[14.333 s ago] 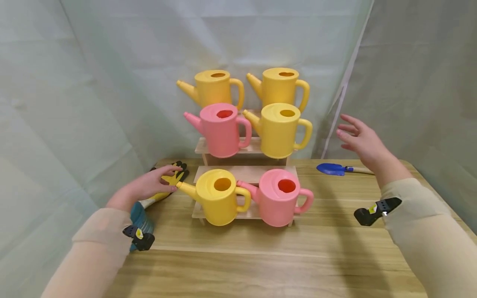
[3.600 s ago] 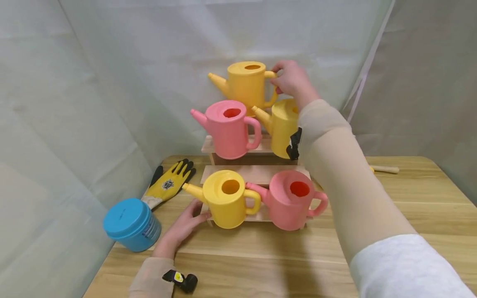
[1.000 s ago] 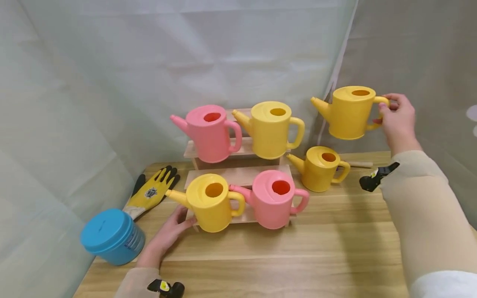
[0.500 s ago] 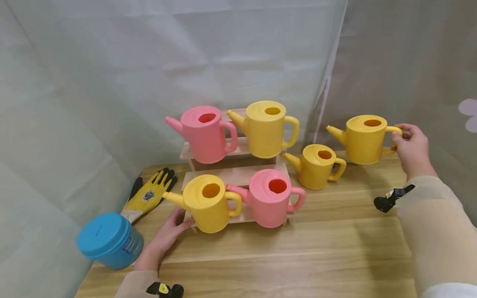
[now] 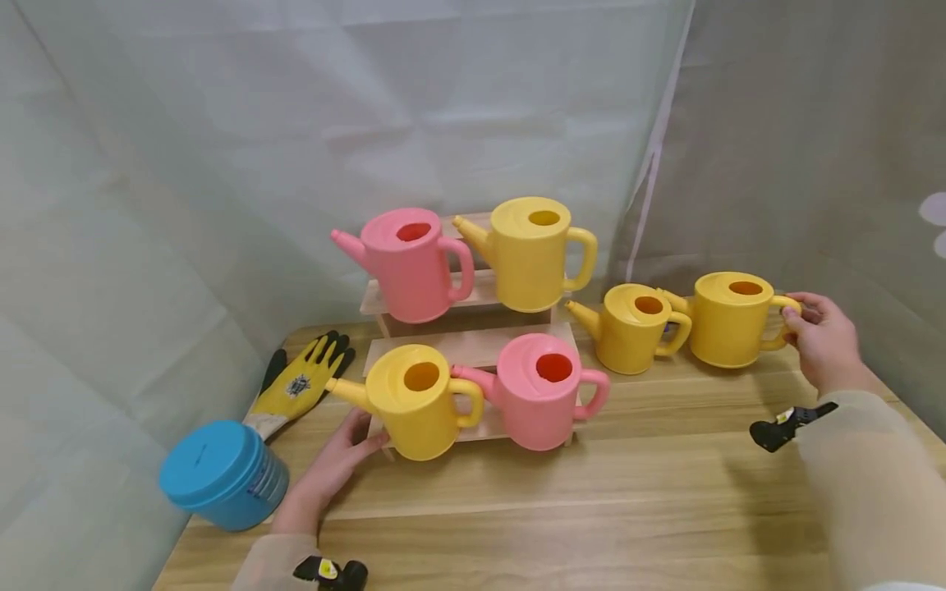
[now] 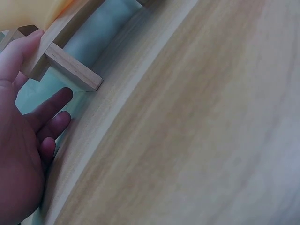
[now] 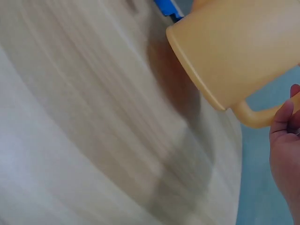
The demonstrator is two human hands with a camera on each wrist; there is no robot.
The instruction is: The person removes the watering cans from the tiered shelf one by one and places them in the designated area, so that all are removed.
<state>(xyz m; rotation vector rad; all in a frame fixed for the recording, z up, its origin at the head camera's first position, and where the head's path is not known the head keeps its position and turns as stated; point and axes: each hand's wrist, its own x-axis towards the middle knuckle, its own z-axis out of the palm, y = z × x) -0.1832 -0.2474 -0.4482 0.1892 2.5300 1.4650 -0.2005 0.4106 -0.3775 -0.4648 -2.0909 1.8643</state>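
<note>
My right hand grips the handle of a yellow watering can at the table's back right. In the right wrist view a shadow lies beside the can's base; whether it touches the table I cannot tell. A second yellow can stands just left of it, by the spout. At the lower left end of the wooden stepped rack, my left hand pinches the slat between thumb and forefinger, its other fingers loose. The rack bears a pink can and a yellow one above, yellow and pink below.
A blue lidded tub stands at the left, near my left forearm. Behind it lies a yellow and black work glove. A blue trowel is mostly hidden behind the right-hand cans. Pale cloth hangs around the table.
The two yellow cans from the top tier have gone to the right, one after the other. Over the last second my right hand has lowered the second one beside the first. My left hand stays put.
</note>
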